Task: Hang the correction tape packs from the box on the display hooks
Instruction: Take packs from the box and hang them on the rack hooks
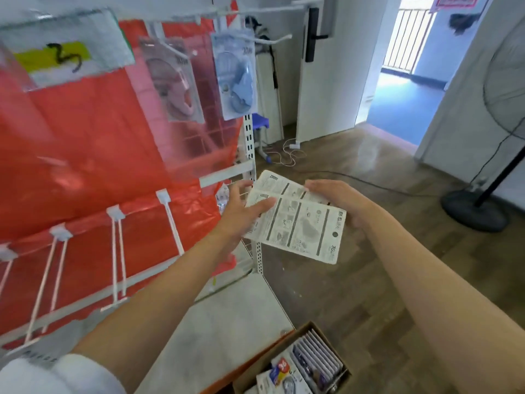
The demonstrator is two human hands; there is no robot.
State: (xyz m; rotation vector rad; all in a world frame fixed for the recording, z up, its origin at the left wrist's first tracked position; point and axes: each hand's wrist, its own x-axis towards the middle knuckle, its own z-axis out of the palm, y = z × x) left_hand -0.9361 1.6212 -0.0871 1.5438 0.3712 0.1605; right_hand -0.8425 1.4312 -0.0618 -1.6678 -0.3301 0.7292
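Note:
Both my hands hold correction tape packs (pixel 301 226), seen from their white printed backs, in front of the rack's right post. My right hand (pixel 341 199) grips the stack from its far right side. My left hand (pixel 244 211) holds the left edge, thumb lying on top. A pink pack (pixel 174 83) and a blue pack (pixel 235 78) hang on upper display hooks. Lower white hooks (pixel 173 223) stick out bare from the red-backed rack. The cardboard box (pixel 309 362) with several more packs sits at the bottom, on the shelf's corner.
A clear sleeve with a yellow label (pixel 61 52) hangs top left. The white base shelf (pixel 227 317) lies below my arms. A standing fan (pixel 480 211) and cables are on the wooden floor at right, with an open doorway (pixel 403 81) beyond.

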